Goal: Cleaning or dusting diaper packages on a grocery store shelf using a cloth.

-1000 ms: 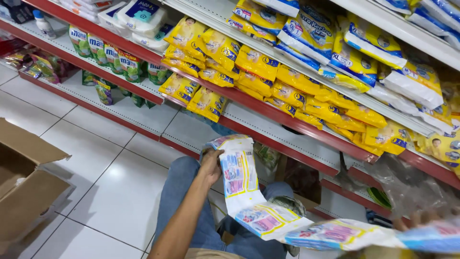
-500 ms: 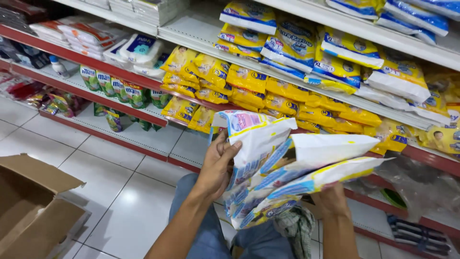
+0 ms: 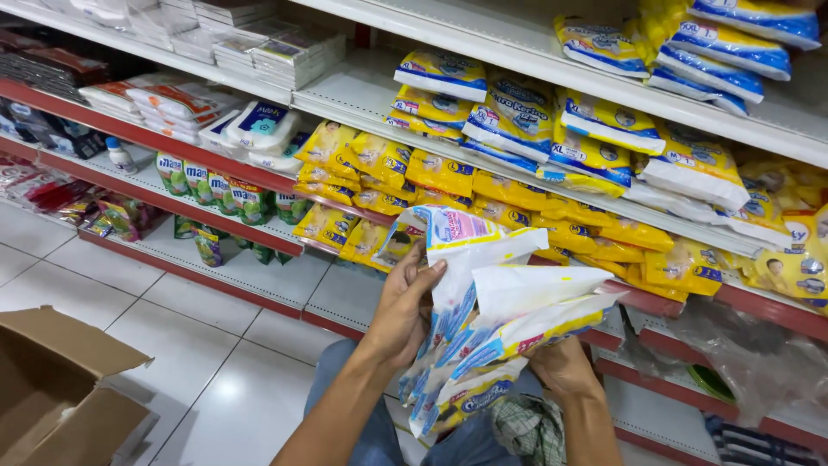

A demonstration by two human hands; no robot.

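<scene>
The left hand (image 3: 405,302) grips a fanned bundle of white-and-blue packets (image 3: 492,319) from its 9 o'clock side, fingers curled over the top edge. The right hand (image 3: 565,367) clasps the bundle's lower end at 5 o'clock. Yellow packets (image 3: 448,177) fill the shelf (image 3: 259,276) at 12 o'clock; a cardboard box (image 3: 60,388) sits at 8 o'clock.

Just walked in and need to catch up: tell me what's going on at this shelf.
A person crouches before store shelves, holding a fanned bunch of white-and-blue packs in both hands. The left hand grips the bunch from the side, fingers on the top pack; the right hand supports it from below. Yellow packs fill the shelf just behind. An open cardboard box sits on the tiled floor to the left.
</scene>
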